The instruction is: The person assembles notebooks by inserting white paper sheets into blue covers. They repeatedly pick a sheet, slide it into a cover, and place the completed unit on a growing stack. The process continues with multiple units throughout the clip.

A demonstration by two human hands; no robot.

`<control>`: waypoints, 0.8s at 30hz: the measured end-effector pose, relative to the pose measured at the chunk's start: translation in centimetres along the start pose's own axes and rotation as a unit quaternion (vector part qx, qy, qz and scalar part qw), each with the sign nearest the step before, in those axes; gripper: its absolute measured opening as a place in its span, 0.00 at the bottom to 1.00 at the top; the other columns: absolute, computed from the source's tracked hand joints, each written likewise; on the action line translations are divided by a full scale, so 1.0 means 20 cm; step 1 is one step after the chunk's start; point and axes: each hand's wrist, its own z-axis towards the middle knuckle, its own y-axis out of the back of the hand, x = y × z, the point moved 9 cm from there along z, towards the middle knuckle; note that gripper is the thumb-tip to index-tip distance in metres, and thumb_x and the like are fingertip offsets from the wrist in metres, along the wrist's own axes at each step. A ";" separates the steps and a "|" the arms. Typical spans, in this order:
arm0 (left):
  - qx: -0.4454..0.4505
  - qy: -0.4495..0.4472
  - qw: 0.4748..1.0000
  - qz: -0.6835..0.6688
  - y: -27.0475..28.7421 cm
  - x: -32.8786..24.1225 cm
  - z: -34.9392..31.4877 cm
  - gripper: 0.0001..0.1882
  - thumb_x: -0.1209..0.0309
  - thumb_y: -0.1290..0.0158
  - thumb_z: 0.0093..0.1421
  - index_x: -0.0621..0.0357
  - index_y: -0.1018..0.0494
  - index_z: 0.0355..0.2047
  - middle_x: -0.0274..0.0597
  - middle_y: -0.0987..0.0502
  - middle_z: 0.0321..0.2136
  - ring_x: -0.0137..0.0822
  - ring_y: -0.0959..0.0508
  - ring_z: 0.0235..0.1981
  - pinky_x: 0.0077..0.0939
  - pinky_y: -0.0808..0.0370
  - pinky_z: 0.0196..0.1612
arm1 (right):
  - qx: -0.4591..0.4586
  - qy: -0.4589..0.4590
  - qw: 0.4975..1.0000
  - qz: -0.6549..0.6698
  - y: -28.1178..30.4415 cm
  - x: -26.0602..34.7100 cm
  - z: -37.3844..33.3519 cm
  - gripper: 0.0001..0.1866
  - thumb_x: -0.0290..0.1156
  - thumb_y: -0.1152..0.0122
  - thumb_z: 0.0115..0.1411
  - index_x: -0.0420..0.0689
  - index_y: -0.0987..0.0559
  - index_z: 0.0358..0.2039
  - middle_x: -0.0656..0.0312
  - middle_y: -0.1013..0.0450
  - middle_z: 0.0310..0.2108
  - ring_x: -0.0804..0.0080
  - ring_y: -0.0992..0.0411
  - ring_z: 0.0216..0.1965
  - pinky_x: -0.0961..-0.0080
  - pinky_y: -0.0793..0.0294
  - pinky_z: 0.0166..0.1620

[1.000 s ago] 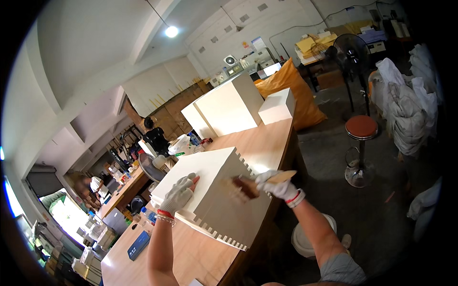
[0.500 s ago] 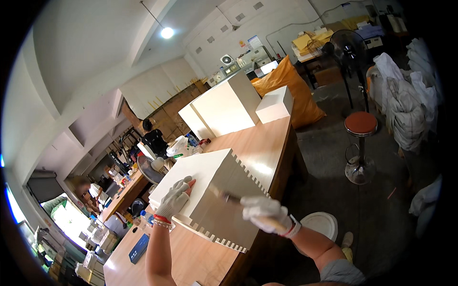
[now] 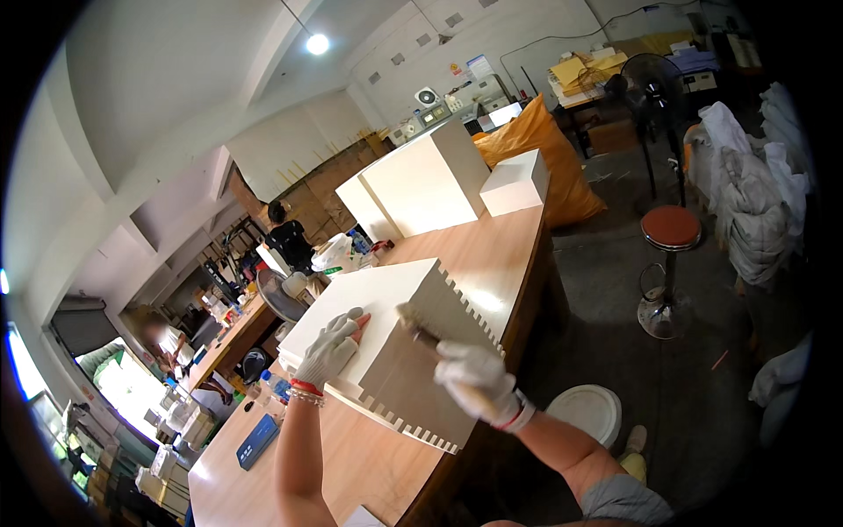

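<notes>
A block of stacked white sheets (image 3: 407, 358), notched along its far and near edges, sits on the wooden table in front of me. My left hand (image 3: 332, 350), in a pale work glove with some fingertips bare, lies on the top face near its left side, fingers stretched out. In my gloved right hand (image 3: 476, 379) is a brush (image 3: 421, 330) with a dark ferrule and light bristles. Its bristles are beside the upper right edge of the block; whether they touch it I cannot tell.
The table (image 3: 369, 470) carries a blue box (image 3: 256, 441), a bottle (image 3: 275, 385) and more white stacks (image 3: 430, 189) farther off. On the right are a round white lid or bucket (image 3: 587, 413), a red stool (image 3: 670, 227) and a standing fan (image 3: 652, 83). People work in the background.
My right hand has shifted left and slightly up, bringing the brush to the block's upper edge. My left hand stays on the top face. The whole view has shifted slightly.
</notes>
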 end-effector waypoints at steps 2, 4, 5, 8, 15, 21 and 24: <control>-0.004 -0.007 1.000 0.009 0.01 -0.02 0.01 0.21 0.65 0.62 0.65 0.48 0.32 0.57 0.41 0.36 0.61 0.45 0.39 0.62 0.36 0.41 0.61 | 0.028 -0.074 0.981 0.178 -0.07 0.09 -0.12 0.12 0.14 0.38 0.50 0.44 0.25 0.33 0.56 0.24 0.38 0.56 0.24 0.40 0.65 0.23 0.45; -0.008 0.005 1.000 0.010 -0.01 0.00 -0.01 0.21 0.65 0.62 0.65 0.48 0.32 0.56 0.41 0.36 0.60 0.45 0.38 0.62 0.37 0.40 0.61 | 0.096 -0.031 0.967 0.233 -0.08 0.29 -0.14 0.12 0.15 0.40 0.52 0.45 0.25 0.35 0.54 0.24 0.41 0.55 0.24 0.42 0.65 0.24 0.46; -0.007 0.011 1.000 0.016 0.00 0.02 -0.02 0.21 0.65 0.62 0.65 0.48 0.31 0.56 0.41 0.36 0.60 0.45 0.38 0.62 0.38 0.40 0.60 | 0.141 -0.036 0.961 0.235 -0.05 0.33 -0.09 0.10 0.16 0.41 0.54 0.45 0.24 0.36 0.53 0.25 0.42 0.54 0.23 0.40 0.68 0.24 0.44; -0.009 -0.026 0.999 0.016 0.00 0.03 -0.02 0.21 0.64 0.61 0.64 0.49 0.31 0.56 0.42 0.36 0.60 0.45 0.38 0.62 0.38 0.40 0.60 | 0.009 -0.060 0.982 0.181 0.02 0.09 -0.14 0.09 0.15 0.41 0.54 0.42 0.24 0.35 0.53 0.24 0.39 0.54 0.23 0.36 0.68 0.22 0.40; -0.010 0.007 1.000 -0.011 -0.02 0.06 0.01 0.22 0.64 0.62 0.65 0.50 0.32 0.58 0.45 0.36 0.61 0.45 0.40 0.63 0.36 0.45 0.64 | 0.051 -0.123 0.968 0.215 -0.05 0.22 -0.44 0.13 0.16 0.37 0.51 0.44 0.20 0.37 0.50 0.24 0.41 0.52 0.24 0.42 0.67 0.24 0.45; -0.015 -0.007 1.000 -0.009 -0.03 0.10 0.01 0.24 0.68 0.62 0.62 0.52 0.33 0.58 0.44 0.36 0.61 0.45 0.39 0.63 0.35 0.44 0.63 | -0.079 -0.296 0.941 0.146 0.08 -0.06 -0.43 0.06 0.21 0.39 0.52 0.46 0.21 0.30 0.57 0.22 0.33 0.53 0.24 0.43 0.65 0.23 0.42; -0.011 0.006 1.000 -0.008 0.00 0.02 0.02 0.23 0.66 0.62 0.63 0.53 0.32 0.57 0.45 0.36 0.61 0.45 0.39 0.63 0.35 0.44 0.63 | 0.043 -0.159 0.983 0.082 -0.09 0.17 -0.60 0.08 0.22 0.36 0.51 0.47 0.21 0.33 0.55 0.23 0.36 0.53 0.24 0.43 0.64 0.23 0.43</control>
